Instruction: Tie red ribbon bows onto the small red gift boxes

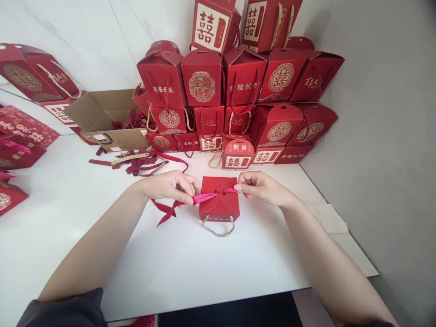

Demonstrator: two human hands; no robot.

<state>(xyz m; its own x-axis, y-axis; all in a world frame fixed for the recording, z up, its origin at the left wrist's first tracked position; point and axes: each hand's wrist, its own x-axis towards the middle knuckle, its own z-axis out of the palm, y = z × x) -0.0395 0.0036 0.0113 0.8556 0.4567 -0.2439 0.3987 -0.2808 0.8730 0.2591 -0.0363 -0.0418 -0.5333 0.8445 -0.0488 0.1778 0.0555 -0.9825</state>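
A small red gift box [220, 211] with a beige rope handle [219, 235] sits on the white table in front of me. Pink-red ribbon [205, 197] runs across its top and is gathered at the middle of the folded flaps. On the left of the box, my left hand [175, 186] pinches one side of the ribbon, and loose ends trail below it on the table. Over the right edge, my right hand [260, 187] pinches the other side between thumb and fingers. Between both hands the ribbon is drawn fairly straight.
Several red gift boxes [201, 81] are stacked at the back against the wall. An open cardboard box [124, 137] with ribbons inside stands back left, with loose ribbon strips [138, 162] before it. More red boxes [20, 150] are at far left. A grey wall [381, 113] bounds the right.
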